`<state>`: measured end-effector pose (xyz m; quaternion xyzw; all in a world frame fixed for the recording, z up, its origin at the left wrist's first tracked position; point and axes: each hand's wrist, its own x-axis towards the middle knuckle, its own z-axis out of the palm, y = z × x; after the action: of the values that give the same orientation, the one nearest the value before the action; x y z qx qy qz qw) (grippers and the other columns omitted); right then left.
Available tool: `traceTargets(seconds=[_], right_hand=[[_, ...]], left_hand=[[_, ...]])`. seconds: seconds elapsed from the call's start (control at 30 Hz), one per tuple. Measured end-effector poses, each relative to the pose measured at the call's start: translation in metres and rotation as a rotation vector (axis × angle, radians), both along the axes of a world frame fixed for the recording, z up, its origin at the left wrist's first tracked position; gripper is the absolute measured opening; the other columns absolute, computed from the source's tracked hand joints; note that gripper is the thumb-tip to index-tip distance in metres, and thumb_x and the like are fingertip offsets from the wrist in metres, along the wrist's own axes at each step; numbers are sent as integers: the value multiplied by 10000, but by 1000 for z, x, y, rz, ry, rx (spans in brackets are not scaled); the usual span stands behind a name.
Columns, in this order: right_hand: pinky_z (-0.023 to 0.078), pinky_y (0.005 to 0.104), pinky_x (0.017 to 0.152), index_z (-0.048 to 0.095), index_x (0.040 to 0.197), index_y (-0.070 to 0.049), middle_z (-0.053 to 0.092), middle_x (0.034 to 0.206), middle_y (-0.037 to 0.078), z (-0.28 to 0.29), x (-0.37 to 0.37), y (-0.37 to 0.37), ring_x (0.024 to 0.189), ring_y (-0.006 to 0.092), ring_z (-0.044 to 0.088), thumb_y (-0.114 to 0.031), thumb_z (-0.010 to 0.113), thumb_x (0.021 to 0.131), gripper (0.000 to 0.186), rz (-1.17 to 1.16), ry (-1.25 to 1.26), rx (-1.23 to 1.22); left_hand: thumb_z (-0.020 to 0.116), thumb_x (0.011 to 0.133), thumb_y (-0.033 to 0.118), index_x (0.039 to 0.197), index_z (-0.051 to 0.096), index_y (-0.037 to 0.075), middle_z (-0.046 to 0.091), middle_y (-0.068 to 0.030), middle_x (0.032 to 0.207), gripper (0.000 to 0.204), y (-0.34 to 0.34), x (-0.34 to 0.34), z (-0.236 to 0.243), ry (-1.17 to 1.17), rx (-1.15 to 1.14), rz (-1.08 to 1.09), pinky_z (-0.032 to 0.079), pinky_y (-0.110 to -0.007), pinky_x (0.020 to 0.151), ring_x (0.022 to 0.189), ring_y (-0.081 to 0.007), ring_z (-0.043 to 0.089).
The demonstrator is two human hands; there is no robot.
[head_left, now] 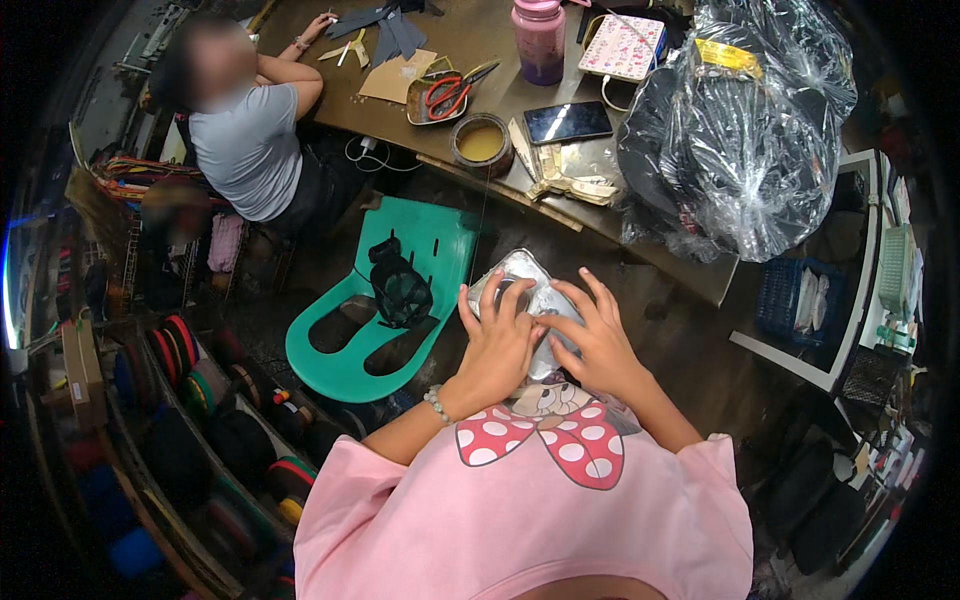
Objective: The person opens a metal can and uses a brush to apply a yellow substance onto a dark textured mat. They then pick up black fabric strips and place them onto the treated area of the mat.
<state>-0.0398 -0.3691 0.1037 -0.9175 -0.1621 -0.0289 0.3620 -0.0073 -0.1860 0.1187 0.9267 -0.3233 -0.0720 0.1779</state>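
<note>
1. Currently, a silver metal piece (547, 297) lies under two hands, off the surface (470, 40), between its near edge and the wearer's pink shirt (520, 515).

2. Left hand (500, 342): grip spread, fingers bent over the piece. Steady, even pressure here should stop the smooth-looking metal from sliding.

3. Right hand (603, 350): grip also spread, fingertips close to those of the left. Whether anything small is pinched between them cannot be told; light fingertip work seems best.

4. Forearms reach in from both sides; wrists held low and level would probably give the finest control.

5. Along the surface's near edge stand an open pot (481, 140) of yellowish matter and a dark phone (567, 123); elbows and sleeves are better held clear.
</note>
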Motion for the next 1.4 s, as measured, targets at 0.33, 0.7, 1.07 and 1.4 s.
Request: traceTargets(seconds=[0.33, 0.7, 1.07, 1.4], right_hand=[[503, 491, 703, 642, 909, -32, 622, 955, 211, -145, -12, 26, 870, 376, 620, -316, 637, 819, 298, 52, 641, -64], [483, 487, 833, 683, 922, -28, 648, 952, 254, -572, 1, -19, 913, 412, 628, -403, 515, 887, 413, -215, 926, -533], [474, 457, 836, 661, 1001, -48, 649, 997, 208, -647, 124, -120, 926, 372, 604, -343, 528, 893, 342, -627, 771, -405], [450, 415, 892, 612, 1095, -14, 625, 1084, 195, -589, 83, -8, 978, 330, 565, -320, 492, 936, 364, -178, 886, 19]], left_hand=[[602, 875, 306, 987, 611, 51, 371, -134, 1390, 279, 22, -2, -84, 83, 126, -69, 58, -749, 1024, 1385, -400, 194], [684, 801, 305, 1196, 582, 148, 397, -177, 1355, 437, 126, -101, -219, 590, 244, 286, 212, -638, 1042, 1303, -427, 306], [729, 782, 299, 1193, 587, 160, 421, -155, 1338, 456, 139, -146, -276, 837, 25, 539, 337, -540, 1003, 1260, -397, 372], [633, 865, 340, 1198, 580, 89, 483, -183, 1285, 421, 104, -119, -226, 689, 41, 502, 376, -486, 976, 1178, -379, 466]])
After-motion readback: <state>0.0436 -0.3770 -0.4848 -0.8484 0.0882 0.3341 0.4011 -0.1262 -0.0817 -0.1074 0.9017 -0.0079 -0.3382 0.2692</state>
